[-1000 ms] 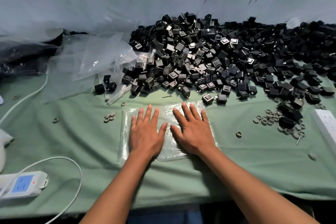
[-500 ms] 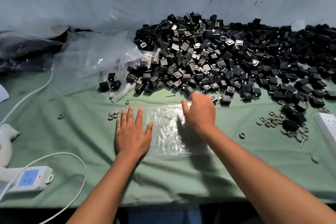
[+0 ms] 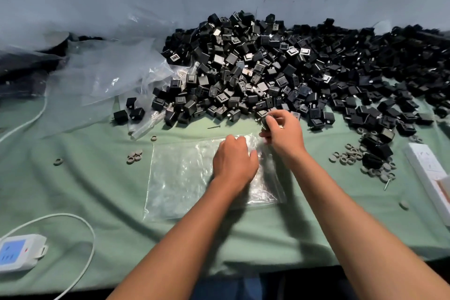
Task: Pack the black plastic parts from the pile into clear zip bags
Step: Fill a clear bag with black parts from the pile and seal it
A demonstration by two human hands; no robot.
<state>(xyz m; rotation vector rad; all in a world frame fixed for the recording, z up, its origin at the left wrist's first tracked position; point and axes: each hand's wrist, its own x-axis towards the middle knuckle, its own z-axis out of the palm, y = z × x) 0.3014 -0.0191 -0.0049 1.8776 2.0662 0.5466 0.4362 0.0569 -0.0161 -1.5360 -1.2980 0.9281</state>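
Observation:
A big pile of black plastic parts (image 3: pixel 267 68) covers the back of the green table. In front of it a clear zip bag (image 3: pixel 180 178) lies flat on the cloth. My left hand (image 3: pixel 235 162) sits on the bag's far edge with its fingers curled down onto the plastic; whether they pinch it is hidden. My right hand (image 3: pixel 283 133) is at the pile's front edge, just beyond the bag's far right corner, and grips a black part (image 3: pixel 266 122) between fingers and thumb.
Loose clear bags (image 3: pixel 104 75) lie heaped at the back left. Grey rings (image 3: pixel 134 156) and a screw (image 3: pixel 214 126) are scattered on the cloth. A white power strip (image 3: pixel 17 252) with cable sits front left. A white box (image 3: pixel 431 173) lies at the right edge.
Both hands lay flat on the bag a second ago. The right hand reached to the pile and picked up a black part. The left hand moved to the bag's far edge and curled its fingers.

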